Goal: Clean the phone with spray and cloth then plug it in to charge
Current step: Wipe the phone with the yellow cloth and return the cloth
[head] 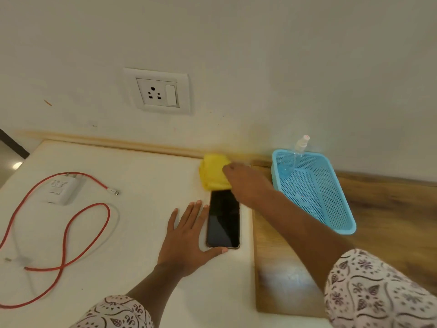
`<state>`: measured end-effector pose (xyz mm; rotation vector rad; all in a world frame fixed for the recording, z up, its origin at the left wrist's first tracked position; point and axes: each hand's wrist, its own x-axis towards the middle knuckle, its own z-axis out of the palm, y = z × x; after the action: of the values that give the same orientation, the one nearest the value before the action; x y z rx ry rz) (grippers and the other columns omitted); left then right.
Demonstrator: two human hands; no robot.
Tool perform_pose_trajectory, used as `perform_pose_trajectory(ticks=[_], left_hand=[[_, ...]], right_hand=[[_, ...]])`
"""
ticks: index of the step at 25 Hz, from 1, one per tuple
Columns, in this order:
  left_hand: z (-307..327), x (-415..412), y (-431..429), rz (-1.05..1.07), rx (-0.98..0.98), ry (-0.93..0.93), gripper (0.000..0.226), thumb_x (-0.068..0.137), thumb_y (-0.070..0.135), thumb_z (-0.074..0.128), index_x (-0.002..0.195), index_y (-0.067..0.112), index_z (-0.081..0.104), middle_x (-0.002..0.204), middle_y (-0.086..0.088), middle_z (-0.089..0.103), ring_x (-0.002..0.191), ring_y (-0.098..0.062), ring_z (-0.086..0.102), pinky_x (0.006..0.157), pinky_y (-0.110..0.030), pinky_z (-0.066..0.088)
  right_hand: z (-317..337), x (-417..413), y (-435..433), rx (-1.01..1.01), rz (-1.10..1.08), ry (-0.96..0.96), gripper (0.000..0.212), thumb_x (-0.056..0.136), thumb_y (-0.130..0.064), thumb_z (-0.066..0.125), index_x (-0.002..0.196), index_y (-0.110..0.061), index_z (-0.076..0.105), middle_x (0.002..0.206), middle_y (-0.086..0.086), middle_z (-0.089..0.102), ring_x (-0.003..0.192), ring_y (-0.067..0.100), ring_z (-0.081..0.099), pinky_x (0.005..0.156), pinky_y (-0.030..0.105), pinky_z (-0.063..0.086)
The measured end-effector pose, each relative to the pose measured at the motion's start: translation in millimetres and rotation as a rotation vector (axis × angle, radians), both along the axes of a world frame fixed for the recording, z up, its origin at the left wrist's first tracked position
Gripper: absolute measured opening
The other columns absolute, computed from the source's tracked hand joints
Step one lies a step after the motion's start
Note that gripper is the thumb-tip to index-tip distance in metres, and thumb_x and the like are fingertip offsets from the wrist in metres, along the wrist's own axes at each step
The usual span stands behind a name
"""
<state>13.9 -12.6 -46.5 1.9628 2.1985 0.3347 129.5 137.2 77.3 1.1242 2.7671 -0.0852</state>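
Observation:
A black phone lies face up on the white surface. My left hand lies flat beside it, fingers spread along its left edge and thumb at its near end. My right hand presses a folded yellow cloth at the phone's far end. A clear spray bottle leans in the far corner of a blue basket. A white charger adapter with a red cable lies at the left, unplugged. A wall socket sits above the surface.
A wooden desk extends to the right under the basket, a step lower than the white surface. A white cable lies tangled with the red one. The wall runs along the back.

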Motion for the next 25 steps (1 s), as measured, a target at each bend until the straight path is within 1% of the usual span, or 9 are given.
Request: perform_pose_trajectory(ticks=[2, 5, 8, 11, 15, 18, 21, 23, 25], left_hand=[[0, 0, -1, -0.009, 0.027, -0.02, 0.101, 0.071, 0.088, 0.027, 0.148, 0.024, 0.018, 0.157, -0.001, 0.019, 0.144, -0.017, 0.014, 0.117, -0.05, 0.01], [1, 0, -1, -0.022, 0.051, -0.025, 0.096, 0.071, 0.087, 0.03, 0.145, 0.025, 0.026, 0.155, -0.003, 0.026, 0.143, -0.02, 0.021, 0.116, -0.051, 0.014], [2, 0, -1, -0.021, 0.058, -0.022, 0.096, 0.071, 0.086, 0.03, 0.144, 0.024, 0.029, 0.154, -0.004, 0.028, 0.142, -0.021, 0.023, 0.116, -0.051, 0.015], [2, 0, -1, -0.019, 0.054, -0.011, 0.098, 0.071, 0.087, 0.029, 0.145, 0.024, 0.029, 0.154, -0.004, 0.029, 0.143, -0.02, 0.021, 0.116, -0.051, 0.014], [4, -1, 0, -0.019, 0.051, -0.011, 0.098, 0.07, 0.088, 0.03, 0.141, 0.023, 0.036, 0.151, -0.001, 0.036, 0.142, -0.018, 0.023, 0.116, -0.05, 0.015], [2, -1, 0, -0.01, 0.033, -0.012, 0.098, 0.07, 0.089, 0.027, 0.145, 0.025, 0.027, 0.154, 0.0, 0.028, 0.144, -0.016, 0.017, 0.117, -0.049, 0.012], [1, -1, 0, -0.007, 0.016, 0.005, 0.098, 0.07, 0.089, 0.026, 0.147, 0.028, 0.022, 0.156, 0.0, 0.02, 0.145, -0.017, 0.013, 0.117, -0.049, 0.012], [2, -1, -1, -0.019, 0.025, 0.002, 0.096, 0.071, 0.087, 0.029, 0.145, 0.026, 0.029, 0.154, -0.002, 0.027, 0.144, -0.018, 0.018, 0.117, -0.05, 0.015], [4, -1, -1, -0.035, 0.051, -0.007, 0.093, 0.072, 0.084, 0.033, 0.142, 0.023, 0.035, 0.15, -0.003, 0.036, 0.142, -0.019, 0.025, 0.116, -0.05, 0.016]], right_hand=[[-36, 4, -15, -0.173, -0.036, 0.0, 0.057, 0.081, 0.002, 0.056, 0.131, -0.005, 0.03, 0.136, 0.018, 0.04, 0.121, 0.033, 0.043, 0.089, 0.043, 0.045], [-69, 7, -22, -0.202, -0.07, 0.052, 0.079, 0.079, 0.004, 0.056, 0.142, -0.009, 0.011, 0.155, 0.016, 0.011, 0.141, 0.032, 0.014, 0.11, 0.048, 0.028], [-85, 6, -23, -0.199, -0.098, 0.067, 0.08, 0.087, -0.009, 0.051, 0.146, -0.02, -0.002, 0.158, 0.009, -0.006, 0.144, 0.028, -0.005, 0.115, 0.05, 0.012], [-96, -3, -30, -0.199, -0.155, 0.11, 0.066, 0.095, -0.033, 0.039, 0.146, -0.025, -0.002, 0.158, 0.009, -0.008, 0.144, 0.029, -0.008, 0.115, 0.052, 0.006], [-105, -4, -35, -0.129, -0.073, 0.12, 0.06, 0.096, -0.044, 0.029, 0.146, -0.031, -0.001, 0.158, 0.005, -0.007, 0.144, 0.028, -0.008, 0.115, 0.051, 0.003], [-99, 16, -25, -0.135, 0.04, 0.105, 0.058, 0.097, -0.043, 0.026, 0.146, -0.03, -0.003, 0.158, 0.001, -0.008, 0.144, 0.023, -0.008, 0.116, 0.046, 0.003], [-96, 15, -34, -0.168, -0.137, 0.153, 0.061, 0.098, -0.034, 0.031, 0.146, -0.024, -0.006, 0.158, 0.002, -0.009, 0.144, 0.023, -0.009, 0.116, 0.043, 0.006], [-100, 2, -57, -0.155, -0.253, 0.207, 0.065, 0.097, -0.03, 0.034, 0.146, -0.019, -0.008, 0.158, 0.006, -0.01, 0.144, 0.026, -0.011, 0.116, 0.044, 0.004], [-102, 0, -76, -0.134, -0.218, 0.22, 0.068, 0.095, -0.027, 0.036, 0.146, -0.018, -0.008, 0.157, 0.007, -0.011, 0.144, 0.028, -0.011, 0.116, 0.045, 0.001]])
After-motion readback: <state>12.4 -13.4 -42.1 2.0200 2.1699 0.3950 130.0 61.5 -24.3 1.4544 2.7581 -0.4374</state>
